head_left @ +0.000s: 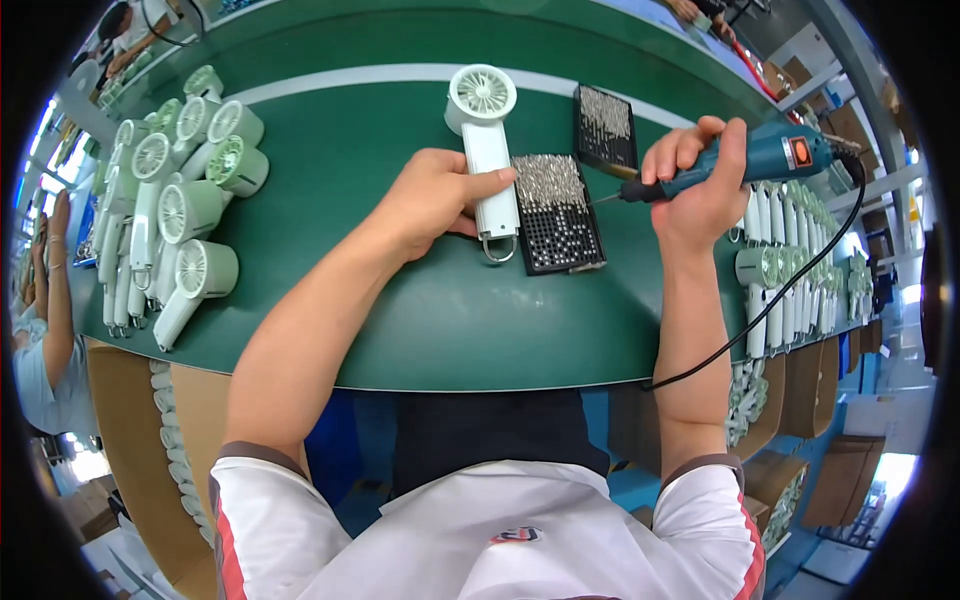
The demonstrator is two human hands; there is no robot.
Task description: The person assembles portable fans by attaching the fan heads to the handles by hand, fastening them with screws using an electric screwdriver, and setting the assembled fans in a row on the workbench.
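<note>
A pale green handheld fan [487, 135] with a round grille head and a wire loop at its handle end lies on the green table. My left hand [432, 197] grips its handle, thumb across the front. Just right of the handle is a black tray [570, 250] filled with small metal screws standing in rows; several holes at its near end are bare. In my right hand [700, 180] is a blue electric screwdriver [760, 155], held nearly level, its thin bit pointing left over the tray's right edge. Whether the bit touches a screw I cannot tell.
A second black screw tray [606, 130] stands behind. Handheld fans [190, 205] are piled at the left; more fans [775, 270] are ranked at the right. The screwdriver's black cable [800, 278] loops past my right forearm. A cardboard box [135, 440] stands below left. Other people sit nearby.
</note>
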